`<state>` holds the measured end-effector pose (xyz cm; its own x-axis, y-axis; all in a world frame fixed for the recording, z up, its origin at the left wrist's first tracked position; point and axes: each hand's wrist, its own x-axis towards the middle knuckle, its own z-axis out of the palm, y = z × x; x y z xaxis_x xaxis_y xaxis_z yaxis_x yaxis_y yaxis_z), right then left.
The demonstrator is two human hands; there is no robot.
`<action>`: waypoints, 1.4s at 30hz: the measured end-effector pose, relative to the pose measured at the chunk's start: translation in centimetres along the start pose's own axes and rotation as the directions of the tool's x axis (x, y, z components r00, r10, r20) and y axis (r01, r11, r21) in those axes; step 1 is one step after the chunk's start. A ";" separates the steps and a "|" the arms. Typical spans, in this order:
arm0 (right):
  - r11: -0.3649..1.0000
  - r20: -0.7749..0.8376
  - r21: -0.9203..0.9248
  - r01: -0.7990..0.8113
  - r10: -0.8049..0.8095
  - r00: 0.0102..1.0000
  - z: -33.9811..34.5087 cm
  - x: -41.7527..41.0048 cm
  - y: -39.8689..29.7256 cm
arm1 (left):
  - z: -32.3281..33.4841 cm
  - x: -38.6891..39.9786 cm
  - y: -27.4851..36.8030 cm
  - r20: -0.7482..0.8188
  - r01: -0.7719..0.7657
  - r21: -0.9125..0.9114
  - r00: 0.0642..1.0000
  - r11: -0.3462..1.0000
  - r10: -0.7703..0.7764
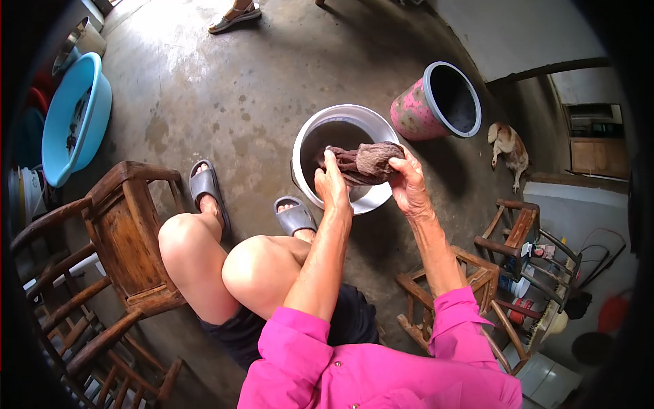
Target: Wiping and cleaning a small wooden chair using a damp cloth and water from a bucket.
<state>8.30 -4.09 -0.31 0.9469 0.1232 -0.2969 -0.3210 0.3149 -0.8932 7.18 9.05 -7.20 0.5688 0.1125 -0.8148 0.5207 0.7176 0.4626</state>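
Observation:
Over a white bucket (pixel 370 204) of dark liquid, both hands hold a bunched, wrinkled brown thing (pixel 377 161) that looks like wet cloth. My left hand (pixel 333 184) grips its left end, thumb on top. The fuller right end is pinched between the thumb and fingers of my right hand (pixel 410 183). Below the cloth, part of the bucket's inside is hidden by it and my hands. Just beyond, to the right, a pink patterned bin (pixel 413 112) with a grey rim stands close to the bucket.
Wooden chairs stand at left (pixel 125 235) and right (pixel 477 281). At far left is a light-blue basin (pixel 94 128) with dark bits inside. A dog (pixel 511 148) lies by the right wall. Another person's sandalled foot (pixel 236 18) shows at the top. Dark wet spots mark the concrete floor (pixel 204 102).

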 end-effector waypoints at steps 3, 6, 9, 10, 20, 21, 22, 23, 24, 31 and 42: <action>0.999 0.013 0.043 -0.021 0.021 1.000 0.7 -0.8 0.8 | -0.6 0.8 0.8 0.076 0.117 -0.161 0.992 0.980 -0.106; 0.997 0.001 0.059 -0.040 0.041 0.999 1.2 -1.9 0.9 | -1.5 3.3 -0.8 0.241 0.227 -0.272 0.957 0.935 -0.162; 0.994 0.025 0.047 -0.098 0.097 0.995 1.8 -2.3 0.3 | -1.5 4.6 -3.1 0.248 0.262 -0.375 0.953 0.889 -0.177; 0.993 0.029 0.051 -0.106 0.105 0.994 2.2 -2.3 0.1 | -1.8 5.1 -3.3 0.243 0.262 -0.380 0.954 0.887 -0.177; 0.998 -0.109 0.061 -0.001 0.008 0.994 -0.9 4.7 1.5 | -1.9 3.6 -1.5 0.368 0.337 -0.293 0.904 0.895 -0.220; 1.000 -0.134 0.001 -0.001 0.001 0.991 -1.6 5.8 2.7 | -1.6 3.4 -1.2 0.375 0.339 -0.287 0.900 0.896 -0.221; 0.998 -0.155 -0.052 -0.018 0.009 0.988 -3.7 7.1 4.4 | -0.8 2.8 -1.0 0.472 0.393 -0.229 0.845 0.891 -0.252; 0.989 -0.174 -0.117 -0.090 0.069 0.982 -3.3 7.5 5.6 | -1.0 2.5 -0.5 0.543 0.426 -0.175 0.794 0.888 -0.273; 0.970 -0.198 -0.180 -0.162 0.126 0.972 -3.1 7.7 6.5 | -0.8 2.2 -0.2 0.542 0.397 -0.146 0.799 0.906 -0.262; 0.682 0.144 0.678 -0.275 0.244 0.959 -8.2 7.5 13.3 | 2.4 0.2 -0.3 0.616 0.403 -0.190 0.759 0.895 -0.211; 0.531 -0.049 0.847 0.027 0.027 0.998 0.4 5.8 11.4 | 1.5 -1.6 0.7 0.489 0.531 -0.533 0.829 0.658 -0.273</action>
<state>10.18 0.61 -12.05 0.9377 0.0854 -0.3367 -0.1587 0.9676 -0.1965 7.57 8.36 -5.09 0.6406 -0.4382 -0.6305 0.3053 0.8989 -0.3144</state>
